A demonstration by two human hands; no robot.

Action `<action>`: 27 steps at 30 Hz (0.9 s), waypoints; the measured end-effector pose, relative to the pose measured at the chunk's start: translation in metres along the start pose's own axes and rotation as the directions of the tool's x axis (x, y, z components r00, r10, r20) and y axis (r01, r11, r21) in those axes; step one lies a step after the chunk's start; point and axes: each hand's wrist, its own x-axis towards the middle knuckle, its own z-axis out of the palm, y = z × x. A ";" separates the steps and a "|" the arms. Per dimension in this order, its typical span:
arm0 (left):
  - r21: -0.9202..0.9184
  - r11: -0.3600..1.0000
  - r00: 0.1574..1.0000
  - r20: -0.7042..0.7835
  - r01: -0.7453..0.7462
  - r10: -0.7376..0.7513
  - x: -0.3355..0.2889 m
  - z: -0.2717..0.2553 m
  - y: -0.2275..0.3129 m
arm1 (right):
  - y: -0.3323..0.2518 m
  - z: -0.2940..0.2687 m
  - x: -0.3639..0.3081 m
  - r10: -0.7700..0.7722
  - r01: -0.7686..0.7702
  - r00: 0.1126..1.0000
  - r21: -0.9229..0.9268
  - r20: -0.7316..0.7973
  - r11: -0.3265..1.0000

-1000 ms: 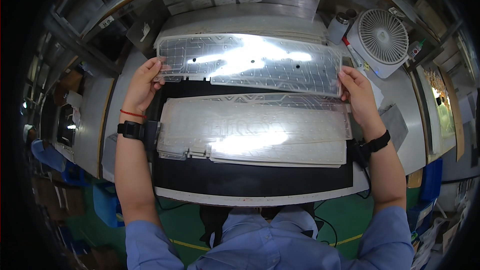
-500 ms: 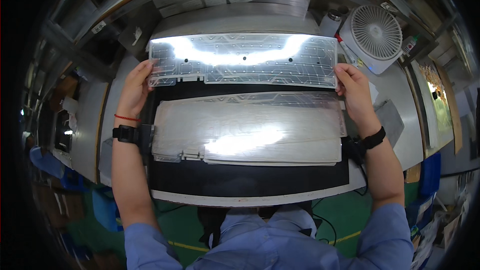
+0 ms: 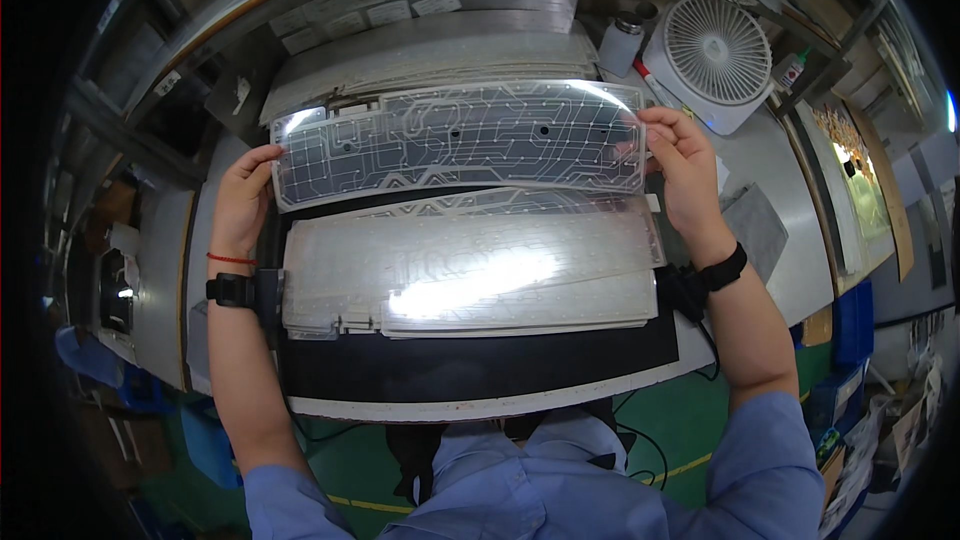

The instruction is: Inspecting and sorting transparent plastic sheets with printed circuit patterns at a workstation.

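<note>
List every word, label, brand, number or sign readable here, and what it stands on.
None can be read clearly.
Paper notes at the back: too small.
White labels at upper left: blurred.
Green-capped bottle beside the fan: markings too small.
Clear sheet, held by the left hand and right hand: patterned lines, no legible text.

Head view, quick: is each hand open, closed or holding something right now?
Left hand: closed, holding the clear patterned sheet by its left end.
Right hand: closed, holding the same sheet by its right end.
</note>
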 end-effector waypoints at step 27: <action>0.046 0.996 0.993 0.083 0.082 -0.085 -0.001 0.003 0.013 | -0.002 0.005 -0.002 0.106 -0.111 0.993 -0.103 -0.054 0.988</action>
